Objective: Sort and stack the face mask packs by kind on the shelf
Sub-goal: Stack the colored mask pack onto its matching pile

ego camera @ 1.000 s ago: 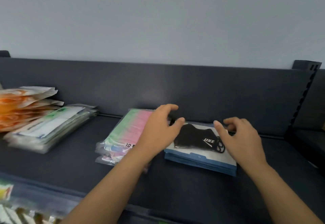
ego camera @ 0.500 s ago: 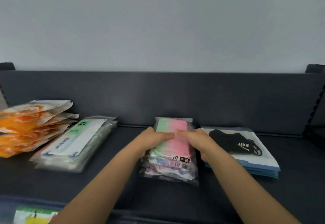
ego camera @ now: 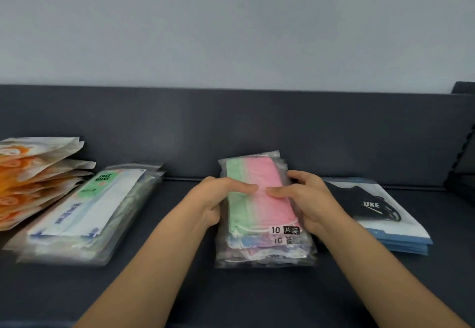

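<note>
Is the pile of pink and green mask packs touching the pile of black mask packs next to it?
Cannot tell. In the head view the right hand grips the pink and green pile and hides the spot where it would meet the black mask pile.

Both bare forearms rise from the bottom edge, the left from about 7 o'clock and the right from about 5 o'clock, converging toward the centre. The left hand (ego camera: 214,200) curls inward with its thumb stretched toward 3 o'clock and its fingers tucked beneath, palm facing right. The right hand (ego camera: 307,203) mirrors it, thumb reaching toward 9 o'clock so the two thumb tips nearly meet, its fingers bent and wrapped around at 12 o'clock.
</note>
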Available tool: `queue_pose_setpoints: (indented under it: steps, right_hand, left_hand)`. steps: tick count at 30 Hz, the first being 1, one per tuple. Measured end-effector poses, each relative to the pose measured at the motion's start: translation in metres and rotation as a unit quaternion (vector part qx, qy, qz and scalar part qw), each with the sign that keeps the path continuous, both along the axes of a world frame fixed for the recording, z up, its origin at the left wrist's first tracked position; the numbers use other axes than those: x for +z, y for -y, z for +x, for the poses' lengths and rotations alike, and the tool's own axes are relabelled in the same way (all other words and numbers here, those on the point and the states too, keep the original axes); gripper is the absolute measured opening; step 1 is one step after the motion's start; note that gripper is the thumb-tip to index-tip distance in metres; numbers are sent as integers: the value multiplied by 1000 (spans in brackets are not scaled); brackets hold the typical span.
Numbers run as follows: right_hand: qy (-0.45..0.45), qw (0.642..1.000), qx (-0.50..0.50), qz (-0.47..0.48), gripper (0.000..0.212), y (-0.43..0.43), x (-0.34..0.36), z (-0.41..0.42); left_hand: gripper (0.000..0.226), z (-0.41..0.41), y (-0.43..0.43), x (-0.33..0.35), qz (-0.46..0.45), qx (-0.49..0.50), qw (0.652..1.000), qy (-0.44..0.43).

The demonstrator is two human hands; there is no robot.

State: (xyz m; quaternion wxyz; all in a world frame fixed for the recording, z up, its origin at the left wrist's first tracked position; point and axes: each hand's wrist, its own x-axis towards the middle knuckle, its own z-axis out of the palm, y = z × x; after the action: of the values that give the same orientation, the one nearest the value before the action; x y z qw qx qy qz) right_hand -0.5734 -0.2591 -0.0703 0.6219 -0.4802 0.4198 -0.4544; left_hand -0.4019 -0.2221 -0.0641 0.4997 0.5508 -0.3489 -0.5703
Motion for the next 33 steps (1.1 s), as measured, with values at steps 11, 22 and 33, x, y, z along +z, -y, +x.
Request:
queue_pose_setpoints:
  steps: [11,22,33]
  right_hand:
    - [72,945,-30,-318,99,-17,13,-5]
    - [-39,951,2,-307,94,-10,-6,-2]
    - [-51,920,-32,-387,91,-8,-2,-3]
  left_hand:
    - [86,-2,-11,11,-261,29,965,22]
    - [87,-12,-13,5,-300,29,951,66]
    - [98,-14,-4,1,-400,53,907,120]
